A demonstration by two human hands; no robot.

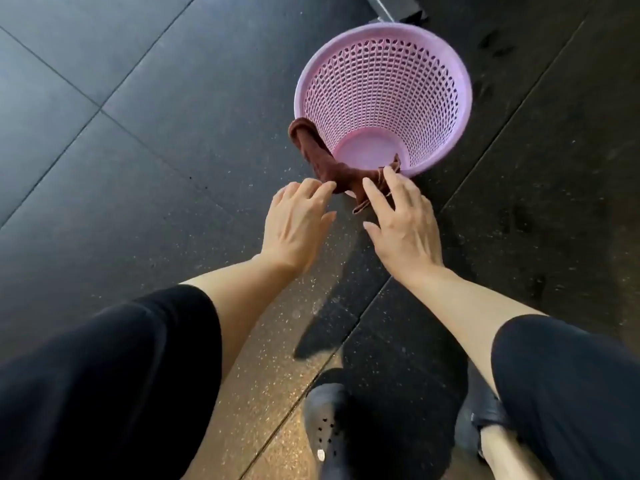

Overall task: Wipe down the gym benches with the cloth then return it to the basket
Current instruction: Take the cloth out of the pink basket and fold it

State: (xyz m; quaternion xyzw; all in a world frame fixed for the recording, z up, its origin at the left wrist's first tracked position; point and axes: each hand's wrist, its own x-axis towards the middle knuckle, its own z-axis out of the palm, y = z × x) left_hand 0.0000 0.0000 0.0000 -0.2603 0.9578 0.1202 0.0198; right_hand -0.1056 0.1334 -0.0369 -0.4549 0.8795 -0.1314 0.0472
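Nearest the lens, two black sleeves fill the lower corners of the frame, bare forearms running from them up toward the middle. Between the forearms at the bottom edge are two dark shoes: a perforated clog near bottom centre and a second shoe to its right, partly hidden behind the right arm. Everything stands on a floor of dark speckled rubber tiles, their seams crossing the frame diagonally, with a warm patch of light at lower centre and the arms' shadow lying across it. At the top edge, right of centre, a grey metal base of some gym equipment is cut off by the frame. Below it, in the upper right, stands a pink plastic basket, round, lattice-walled, with a solid bottom and nothing lying inside on that bottom. The cloth is reddish-brown and rumpled into a rope-like band; it hangs draped over the basket's near-left rim, one end folded over the rim at the left, the other end reaching the rim's lowest point in the frame, with a loose corner dangling outside. The left hand has loosely spread fingers whose tips just touch the cloth's lower edge. The right hand is also spread, fingers resting on the cloth's near end at the rim; neither hand is closed round it.
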